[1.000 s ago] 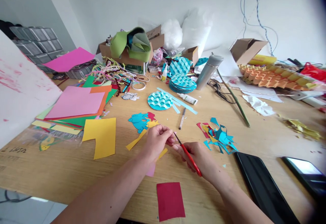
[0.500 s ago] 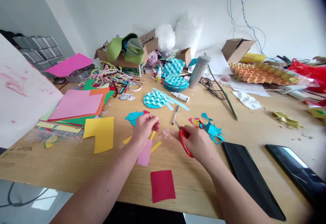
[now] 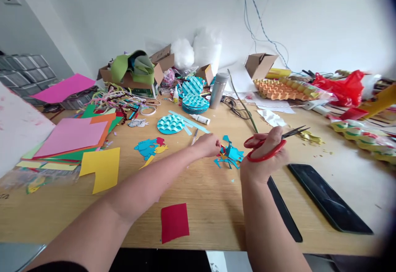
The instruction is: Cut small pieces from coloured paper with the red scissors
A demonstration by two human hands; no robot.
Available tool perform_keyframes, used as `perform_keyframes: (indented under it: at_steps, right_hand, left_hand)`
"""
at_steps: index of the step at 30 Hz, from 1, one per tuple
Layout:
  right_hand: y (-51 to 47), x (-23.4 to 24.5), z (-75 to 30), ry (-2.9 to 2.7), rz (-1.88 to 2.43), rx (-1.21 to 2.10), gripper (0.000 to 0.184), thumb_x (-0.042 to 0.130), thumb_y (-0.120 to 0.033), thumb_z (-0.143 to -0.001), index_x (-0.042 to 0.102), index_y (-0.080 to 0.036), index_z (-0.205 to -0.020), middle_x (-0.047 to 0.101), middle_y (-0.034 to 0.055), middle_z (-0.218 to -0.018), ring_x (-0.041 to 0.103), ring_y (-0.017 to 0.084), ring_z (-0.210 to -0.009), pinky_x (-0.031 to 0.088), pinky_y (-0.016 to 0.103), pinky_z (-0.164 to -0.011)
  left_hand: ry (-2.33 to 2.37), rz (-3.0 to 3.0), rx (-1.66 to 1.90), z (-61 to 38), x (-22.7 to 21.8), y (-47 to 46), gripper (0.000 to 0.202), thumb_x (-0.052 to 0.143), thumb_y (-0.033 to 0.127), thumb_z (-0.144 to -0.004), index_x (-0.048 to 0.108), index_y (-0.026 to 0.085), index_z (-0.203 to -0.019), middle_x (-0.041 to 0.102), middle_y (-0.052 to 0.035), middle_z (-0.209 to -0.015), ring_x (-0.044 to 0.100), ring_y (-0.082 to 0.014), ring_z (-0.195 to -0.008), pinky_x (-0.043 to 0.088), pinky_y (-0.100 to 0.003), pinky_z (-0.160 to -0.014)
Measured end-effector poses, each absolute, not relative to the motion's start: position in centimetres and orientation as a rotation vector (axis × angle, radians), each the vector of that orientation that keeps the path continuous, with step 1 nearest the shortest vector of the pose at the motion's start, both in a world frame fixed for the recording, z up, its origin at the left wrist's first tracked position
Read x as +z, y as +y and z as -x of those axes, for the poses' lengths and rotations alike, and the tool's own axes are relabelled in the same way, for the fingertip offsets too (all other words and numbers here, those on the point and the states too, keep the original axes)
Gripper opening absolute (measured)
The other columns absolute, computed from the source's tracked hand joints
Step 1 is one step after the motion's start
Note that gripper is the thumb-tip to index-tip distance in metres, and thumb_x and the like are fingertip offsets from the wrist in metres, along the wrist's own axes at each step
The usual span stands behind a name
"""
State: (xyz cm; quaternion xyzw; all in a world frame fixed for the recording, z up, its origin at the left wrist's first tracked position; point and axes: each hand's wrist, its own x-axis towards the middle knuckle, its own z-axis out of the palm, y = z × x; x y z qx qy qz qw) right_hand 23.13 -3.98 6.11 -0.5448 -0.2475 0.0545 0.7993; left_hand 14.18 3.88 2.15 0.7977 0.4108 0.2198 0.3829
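Observation:
My right hand (image 3: 262, 158) is raised over the wooden table (image 3: 201, 198), closed on red-handled scissors (image 3: 272, 142) whose blades point right. My left hand (image 3: 207, 145) reaches across the table with fingers curled at the edge of a pile of blue and red paper scraps (image 3: 230, 154); what it pinches, if anything, I cannot make out. A blue paper fish cut-out (image 3: 148, 147) lies to the left of that hand. A dark red paper rectangle (image 3: 175, 221) lies near the front edge.
Stacked coloured sheets (image 3: 71, 136) and a yellow piece (image 3: 100, 169) lie at the left. Round blue wave discs (image 3: 170, 123), a glue tube (image 3: 200, 119), a metal bottle (image 3: 218, 90) and boxes stand behind. Two dark tablets (image 3: 328, 198) lie at the right.
My left hand has let go of the pink paper and reached right to the scrap pile. My right hand lifted the scissors up and to the right. The view swung right.

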Motion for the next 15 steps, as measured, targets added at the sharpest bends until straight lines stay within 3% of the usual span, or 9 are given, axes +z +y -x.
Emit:
perform_keyframes:
  at_steps: [5,8,12,15]
  right_hand:
    - [-4.3,6.1,-22.8,-0.559,1.235,0.139,0.045,0.044,-0.050,-0.088,0.053,-0.018,-0.059,0.046,-0.0033,-0.044,0.051,0.012,-0.043,0.040,0.024,-0.047]
    - [-4.5,6.0,-22.5,-0.650,1.307,0.113,0.047,0.041,-0.051,-0.090,0.054,-0.017,-0.061,0.048,-0.0030,-0.046,0.053,0.012,-0.045,0.042,0.024,-0.050]
    - [-4.4,5.1,-21.9,-0.863,1.318,0.257,0.046,0.047,-0.053,-0.087,0.058,-0.015,-0.063,0.053,-0.0010,-0.050,0.053,0.012,-0.047,0.041,0.023,-0.048]
    - [-4.1,4.1,-21.1,-1.148,1.381,0.434,0.045,0.052,-0.055,-0.084,0.060,-0.015,-0.063,0.058,0.0016,-0.053,0.056,0.014,-0.049,0.040,0.023,-0.048]
  left_hand:
    - [1.021,-2.187,0.538,-15.9,2.1,5.3,0.023,0.064,0.003,-0.055,0.058,0.020,-0.041,0.050,-0.0005,-0.046,0.053,-0.0178,-0.057,0.041,-0.028,-0.064]
    - [1.038,-2.222,0.509,-15.4,3.0,5.7,0.018,0.065,0.007,-0.058,0.061,0.019,-0.046,0.053,-0.0012,-0.049,0.053,-0.0180,-0.058,0.041,-0.029,-0.065]
    - [1.025,-2.244,0.459,-11.1,4.6,5.8,0.007,0.064,0.014,-0.067,0.069,0.019,-0.066,0.064,-0.0023,-0.062,0.057,-0.0170,-0.062,0.043,-0.029,-0.066]
    - [1.004,-2.281,0.458,-5.5,5.0,5.0,0.014,0.058,0.018,-0.075,0.070,0.017,-0.084,0.070,-0.0046,-0.078,0.061,-0.0165,-0.071,0.045,-0.027,-0.067]
